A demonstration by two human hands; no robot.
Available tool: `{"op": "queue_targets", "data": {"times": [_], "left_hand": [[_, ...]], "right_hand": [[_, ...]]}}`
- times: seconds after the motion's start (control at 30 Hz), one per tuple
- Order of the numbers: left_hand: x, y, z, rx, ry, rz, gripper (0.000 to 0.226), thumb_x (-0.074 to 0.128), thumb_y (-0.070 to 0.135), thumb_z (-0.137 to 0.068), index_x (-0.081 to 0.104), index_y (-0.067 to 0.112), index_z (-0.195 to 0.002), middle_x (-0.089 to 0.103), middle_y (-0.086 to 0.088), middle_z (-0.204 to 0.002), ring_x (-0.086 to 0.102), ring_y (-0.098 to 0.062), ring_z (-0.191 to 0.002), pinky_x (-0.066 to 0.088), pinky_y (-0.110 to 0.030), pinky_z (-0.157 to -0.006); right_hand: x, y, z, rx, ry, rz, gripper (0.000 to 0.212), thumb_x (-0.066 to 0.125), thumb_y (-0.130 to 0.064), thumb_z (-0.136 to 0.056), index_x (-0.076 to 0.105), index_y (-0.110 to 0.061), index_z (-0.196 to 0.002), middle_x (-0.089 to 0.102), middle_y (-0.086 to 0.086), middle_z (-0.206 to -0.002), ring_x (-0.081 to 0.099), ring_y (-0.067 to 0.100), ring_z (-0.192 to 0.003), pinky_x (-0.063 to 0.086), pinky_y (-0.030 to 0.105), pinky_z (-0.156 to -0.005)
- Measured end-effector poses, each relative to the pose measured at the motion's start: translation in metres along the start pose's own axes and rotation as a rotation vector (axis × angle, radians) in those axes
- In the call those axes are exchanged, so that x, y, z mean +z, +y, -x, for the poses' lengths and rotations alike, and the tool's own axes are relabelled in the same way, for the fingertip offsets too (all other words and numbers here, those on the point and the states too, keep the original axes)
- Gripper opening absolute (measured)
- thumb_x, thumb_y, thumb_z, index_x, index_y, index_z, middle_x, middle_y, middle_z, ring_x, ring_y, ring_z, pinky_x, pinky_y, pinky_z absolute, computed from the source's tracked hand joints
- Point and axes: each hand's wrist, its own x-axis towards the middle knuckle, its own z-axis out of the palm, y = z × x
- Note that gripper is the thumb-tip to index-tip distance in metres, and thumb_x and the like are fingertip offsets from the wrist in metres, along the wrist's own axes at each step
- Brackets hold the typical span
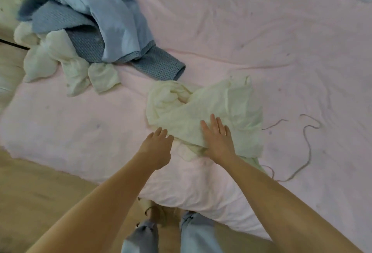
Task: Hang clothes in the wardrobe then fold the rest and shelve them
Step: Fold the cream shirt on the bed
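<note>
Cream garment (203, 110) sits mid-frame on the pink bed (261, 31). Right hand (218, 139) lies flat on its lower edge, fingers straight and together. Left hand (158, 146) hovers just left of it, fingers loosely curled, holding nothing. Clothes pile (84, 33) upper left.

Cream garment (211, 108), pink bedsheet (261, 31)

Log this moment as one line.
phase: folding | right hand: flat on cream garment | left hand: at its edge | pile: waiting
</note>
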Motion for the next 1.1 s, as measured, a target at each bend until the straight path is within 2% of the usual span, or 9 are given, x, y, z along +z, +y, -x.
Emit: {"op": "queue_targets", "data": {"times": [0.13,0.23,0.33,0.57,0.67,0.77,0.87,0.97,1.1], "left_hand": [[0.009,-0.013,-0.019,0.068,-0.04,-0.002,0.066,0.046,0.03,-0.099,0.011,0.013,-0.153,0.005,-0.009,-0.161,0.0,-0.024,-0.149,0.012,-0.035,-0.12],[0.002,-0.027,-0.025,0.085,-0.011,0.096,0.07,0.048,0.031,-0.098,0.009,0.014,-0.153,0.006,-0.007,-0.161,0.001,-0.022,-0.149,0.013,-0.034,-0.12],[-0.015,-0.033,-0.023,0.105,0.041,0.213,0.07,0.052,0.03,-0.097,0.012,0.014,-0.153,0.012,-0.005,-0.16,0.005,-0.021,-0.148,0.017,-0.033,-0.118],[-0.106,-0.024,0.01,0.367,0.137,0.495,0.092,0.072,0.048,-0.079,0.024,0.018,-0.151,0.029,0.002,-0.153,0.027,-0.017,-0.141,0.024,-0.029,-0.114],[-0.149,-0.011,0.037,0.367,0.177,0.382,0.064,0.062,0.045,-0.088,0.039,0.021,-0.143,0.045,0.002,-0.141,0.044,-0.02,-0.129,0.037,-0.03,-0.101],[-0.195,-0.012,0.054,0.41,0.252,0.431,0.019,0.051,0.028,-0.096,0.064,0.019,-0.106,0.066,0.001,-0.102,0.06,-0.023,-0.097,0.045,-0.032,-0.078],[-0.249,-0.019,0.071,0.502,0.274,0.487,0.021,0.052,0.017,-0.094,0.066,0.019,-0.078,0.056,0.01,-0.064,0.05,-0.013,-0.064,0.037,-0.023,-0.06],[-0.301,-0.017,0.092,0.545,0.351,0.564,0.027,0.054,0.023,-0.094,0.069,0.003,-0.084,0.061,-0.008,-0.071,0.049,-0.014,-0.067,0.041,-0.032,-0.066],[-0.353,-0.004,0.132,0.609,0.339,0.718,0.025,0.059,0.024,-0.094,0.072,0.009,-0.08,0.06,0.001,-0.07,0.05,-0.006,-0.066,0.041,-0.025,-0.064]], "right_hand": [[0.02,0.022,-0.031,-0.009,0.182,-0.053,0.034,0.046,-0.011,-0.093,0.055,-0.017,-0.125,0.018,0.007,-0.159,0.013,0.03,-0.147,0.005,0.044,-0.119],[0.006,0.019,-0.032,0.219,0.075,-0.437,0.025,0.038,-0.015,-0.099,0.059,-0.006,-0.109,0.061,0.016,-0.117,0.055,0.032,-0.112,0.036,0.037,-0.095],[-0.034,0.008,-0.013,0.424,0.135,-0.969,0.027,0.042,-0.017,-0.099,0.062,0.0,-0.098,0.065,0.013,-0.097,0.06,0.029,-0.092,0.041,0.034,-0.072],[-0.168,-0.035,0.06,0.398,0.138,-1.467,0.022,0.052,-0.027,-0.096,0.069,-0.021,-0.083,0.07,-0.007,-0.08,0.065,0.006,-0.075,0.049,0.017,-0.067],[-0.226,-0.048,0.084,0.325,0.138,-1.457,0.02,0.056,-0.03,-0.095,0.069,-0.02,-0.084,0.072,-0.001,-0.083,0.068,0.012,-0.076,0.052,0.023,-0.071],[-0.279,-0.05,0.108,0.22,0.223,-1.432,0.014,0.064,-0.035,-0.089,0.067,-0.022,-0.086,0.073,-0.003,-0.087,0.069,0.013,-0.08,0.052,0.027,-0.074],[-0.32,-0.038,0.14,0.134,0.377,-1.239,0.031,0.079,-0.041,-0.075,0.055,-0.027,-0.089,0.063,-0.01,-0.084,0.062,0.008,-0.076,0.048,0.023,-0.068],[-0.348,-0.019,0.168,0.073,0.407,-0.932,0.06,0.082,-0.035,-0.068,0.042,-0.034,-0.113,0.061,-0.001,-0.102,0.062,0.019,-0.088,0.052,0.033,-0.073],[-0.375,0.002,0.187,0.01,0.614,-0.762,0.037,0.069,-0.025,-0.084,0.044,-0.028,-0.11,0.062,-0.003,-0.1,0.06,0.022,-0.088,0.046,0.037,-0.076]]}}
